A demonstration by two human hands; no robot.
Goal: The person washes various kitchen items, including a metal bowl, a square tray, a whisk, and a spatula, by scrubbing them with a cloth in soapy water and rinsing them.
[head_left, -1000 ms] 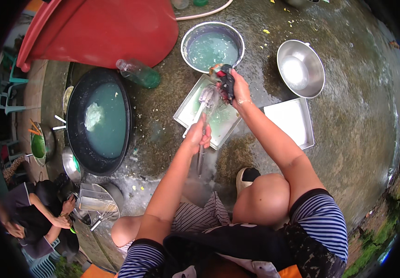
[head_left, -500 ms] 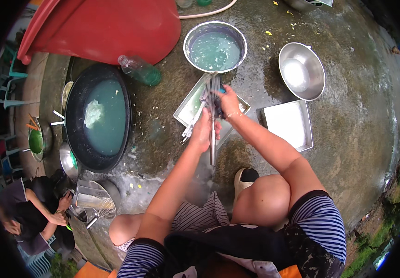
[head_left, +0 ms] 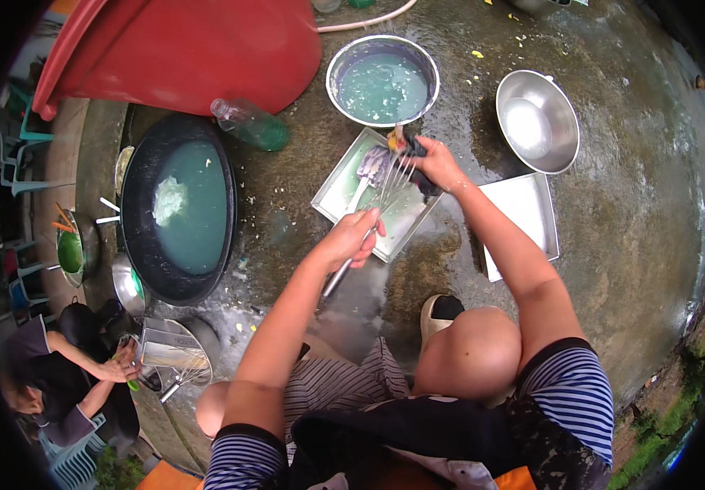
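Observation:
A wire whisk point(head_left: 393, 181) slants over a rectangular metal tray point(head_left: 335, 189). My left hand point(head_left: 351, 241) is closed round the whisk's handle, which pokes out below the fist. At the wire end, my right hand point(head_left: 438, 166) grips a dark scrubbing pad point(head_left: 425, 181) with a yellow patch beside it; the fingers partly hide it, so its exact kind is unclear. Inside the tray, under the whisk, lies a white-handled spatula point(head_left: 372, 166) with a smeared purplish-grey head, in a little cloudy liquid.
Beyond the tray stands a round pan point(head_left: 383, 88) of greenish water. To the right are a metal bowl point(head_left: 561, 122) and a white-bottomed square pan point(head_left: 517, 214). At left sit a black tub point(head_left: 138, 245), a green bottle point(head_left: 258, 126) and a red tub point(head_left: 205, 49). A co-worker point(head_left: 66, 371) crouches lower left.
My left hand has moved down and left, tilting the whisk from near upright to a slant. My right hand has shifted right, near the wire tips. The spatula now lies in the tray, more visible.

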